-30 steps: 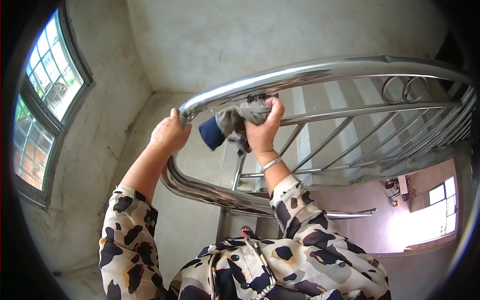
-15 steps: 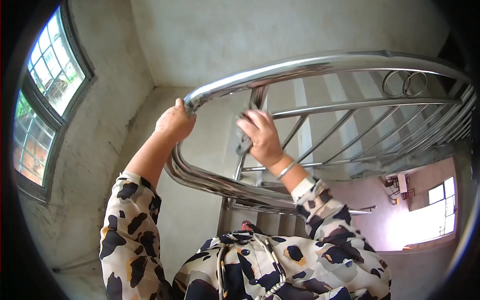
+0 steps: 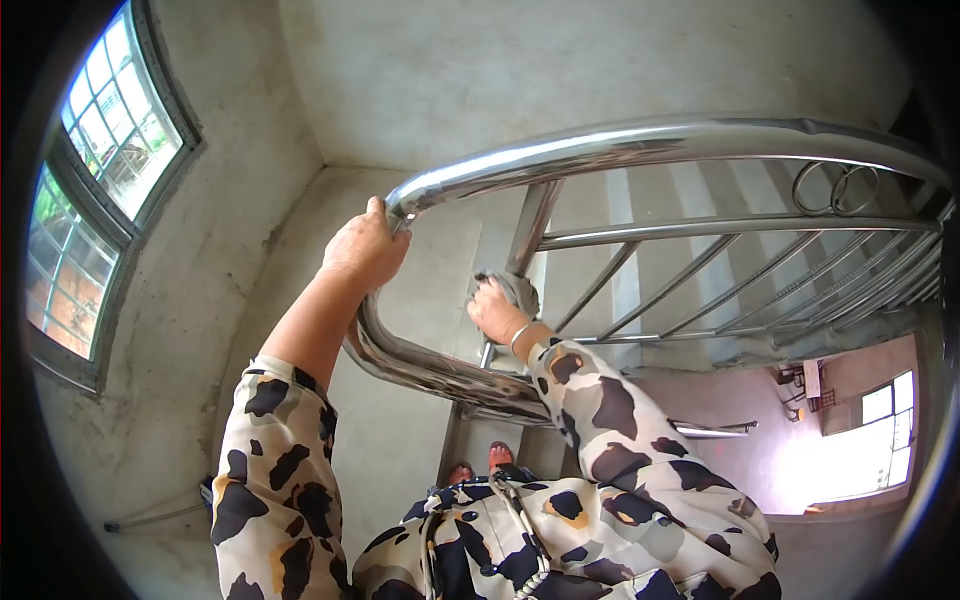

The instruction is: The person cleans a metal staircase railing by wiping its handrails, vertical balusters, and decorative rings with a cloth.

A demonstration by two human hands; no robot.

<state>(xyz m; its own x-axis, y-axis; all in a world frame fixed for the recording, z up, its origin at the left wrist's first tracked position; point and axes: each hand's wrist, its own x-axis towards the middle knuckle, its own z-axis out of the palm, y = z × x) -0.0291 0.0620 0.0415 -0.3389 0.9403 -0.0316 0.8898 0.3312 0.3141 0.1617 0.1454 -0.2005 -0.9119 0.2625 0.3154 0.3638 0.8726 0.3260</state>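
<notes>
A shiny metal handrail (image 3: pixel 620 142) bends round at the left end of a stair railing. My left hand (image 3: pixel 368 245) is closed round the handrail at that bend. Lower down and to the right, my right hand (image 3: pixel 497 308) presses a grey cloth (image 3: pixel 518 292) against the upright metal post (image 3: pixel 532 225). The cloth wraps partly round the post, and my fingers hide some of it. A bracelet circles my right wrist.
Stairs (image 3: pixel 690 190) lie behind the slanted bars on the right. A barred window (image 3: pixel 110 110) is in the left wall. Below right is a lower room (image 3: pixel 730 410) with furniture and a bright window. My sandalled feet (image 3: pixel 500 456) stand on a step.
My right hand has moved down the post with the cloth. My left hand keeps its grip on the handrail. The view has shifted slightly, and both feet now show.
</notes>
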